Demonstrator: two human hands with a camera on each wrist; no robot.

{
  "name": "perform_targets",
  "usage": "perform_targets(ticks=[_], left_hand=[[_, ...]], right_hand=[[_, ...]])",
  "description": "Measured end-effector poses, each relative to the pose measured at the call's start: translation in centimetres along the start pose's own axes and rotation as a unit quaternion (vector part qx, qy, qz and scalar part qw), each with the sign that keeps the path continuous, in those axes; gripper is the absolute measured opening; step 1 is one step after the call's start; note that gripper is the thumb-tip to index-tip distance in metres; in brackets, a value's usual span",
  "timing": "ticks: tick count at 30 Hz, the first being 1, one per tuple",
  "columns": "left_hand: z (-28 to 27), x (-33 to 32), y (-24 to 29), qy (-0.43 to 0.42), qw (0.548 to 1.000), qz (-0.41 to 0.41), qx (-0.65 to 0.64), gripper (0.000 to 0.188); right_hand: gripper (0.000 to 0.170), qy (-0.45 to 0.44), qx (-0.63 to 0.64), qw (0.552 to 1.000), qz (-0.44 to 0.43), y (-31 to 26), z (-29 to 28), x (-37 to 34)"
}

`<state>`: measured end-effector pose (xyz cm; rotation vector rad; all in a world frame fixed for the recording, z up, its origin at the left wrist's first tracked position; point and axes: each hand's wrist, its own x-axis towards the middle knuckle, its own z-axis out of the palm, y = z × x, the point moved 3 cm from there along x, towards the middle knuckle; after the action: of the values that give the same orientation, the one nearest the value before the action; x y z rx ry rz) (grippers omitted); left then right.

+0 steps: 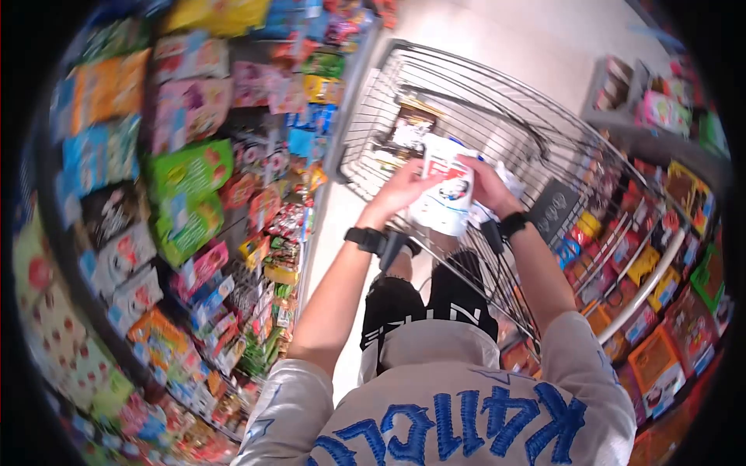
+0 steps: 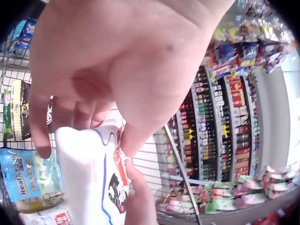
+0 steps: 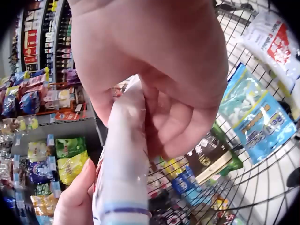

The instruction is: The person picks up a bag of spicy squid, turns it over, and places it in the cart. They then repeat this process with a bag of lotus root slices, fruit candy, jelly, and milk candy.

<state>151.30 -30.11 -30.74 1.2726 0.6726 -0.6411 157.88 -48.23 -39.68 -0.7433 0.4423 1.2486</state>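
In the head view, both my hands hold a white snack bag (image 1: 449, 203) with red lettering and a dark cartoon figure, in front of my body over the cart. My left hand (image 1: 404, 189) grips its left side near the top, thumb across the front. The upper right edge is in my right hand (image 1: 489, 189). Seen from the left wrist, the bag (image 2: 84, 176) is turned side-on, its blue line showing, with left fingers behind it. In the right wrist view the bag (image 3: 124, 159) appears edge-on, pinched between thumb and curled fingers.
The wire shopping cart (image 1: 458, 70) holds a blue Real-branded pouch (image 3: 258, 115), a dark brown packet (image 3: 206, 154) and a white bag with red print (image 3: 276, 44). Packed snack shelves (image 1: 186, 155) line the left. More packets (image 1: 660, 256) fill the display at right.
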Motion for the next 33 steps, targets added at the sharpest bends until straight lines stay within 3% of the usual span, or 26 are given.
perform_targets(ticks=[2, 8, 10, 12, 14, 18, 19, 20, 22, 24, 29, 32, 33], left_hand=[[-1.1, -4.2, 1.0, 0.002, 0.999, 0.006, 0.049, 0.057], [-5.0, -19.9, 3.1, 0.030, 0.988, 0.073, -0.135, 0.062], [-7.1, -24.2, 1.0, 0.039, 0.936, 0.188, -0.294, 0.060], [-8.7, -28.4, -2.0, 0.017, 0.906, 0.233, -0.353, 0.057], [-10.2, -31.9, -4.9, 0.128, 0.899, 0.313, -0.278, 0.058], [-12.5, -39.1, -10.0, 0.220, 0.867, 0.314, -0.318, 0.050], [-12.6, -41.2, -9.8, 0.251, 0.825, 0.366, -0.349, 0.040], [-13.1, -42.6, -10.5, 0.253, 0.818, 0.377, -0.353, 0.040], [-14.3, -46.1, -12.1, 0.284, 0.741, 0.428, -0.433, 0.036], [-15.1, -48.9, -13.2, 0.318, 0.715, 0.445, -0.435, 0.032], [-16.4, -54.8, -15.3, 0.381, 0.664, 0.481, -0.427, 0.026], [-16.2, -56.8, -16.0, 0.393, 0.634, 0.486, -0.455, 0.026], [-16.0, -57.0, -16.3, 0.399, 0.660, 0.481, -0.417, 0.027]], right_hand=[[0.043, -0.004, 0.010, 1.000, 0.018, 0.0, 2.9, -0.7], [0.042, -0.088, 0.071, 0.993, -0.022, 3.2, 14.6, -2.8], [0.042, -0.128, 0.108, 0.986, -0.024, 5.1, 20.1, -4.1], [0.042, -0.162, 0.140, 0.976, -0.023, 7.6, 23.9, -4.7], [0.043, -0.179, 0.109, 0.978, -0.013, 10.3, 28.1, -6.2], [0.043, -0.208, 0.025, 0.977, 0.039, 17.1, 35.4, -9.6], [0.045, -0.223, -0.048, 0.973, 0.032, 18.8, 37.3, -10.9], [0.046, -0.237, -0.118, 0.964, 0.024, 20.4, 39.0, -12.0], [0.048, -0.263, -0.183, 0.947, 0.030, 23.1, 40.9, -13.2], [0.047, -0.305, -0.284, 0.909, 0.014, 25.8, 42.4, -14.1], [0.034, -0.303, -0.263, 0.916, 0.004, 29.7, 46.3, -15.8], [0.035, -0.312, -0.291, 0.904, -0.004, 31.1, 48.3, -16.3], [0.033, -0.315, -0.287, 0.904, -0.007, 31.3, 49.2, -16.7]])
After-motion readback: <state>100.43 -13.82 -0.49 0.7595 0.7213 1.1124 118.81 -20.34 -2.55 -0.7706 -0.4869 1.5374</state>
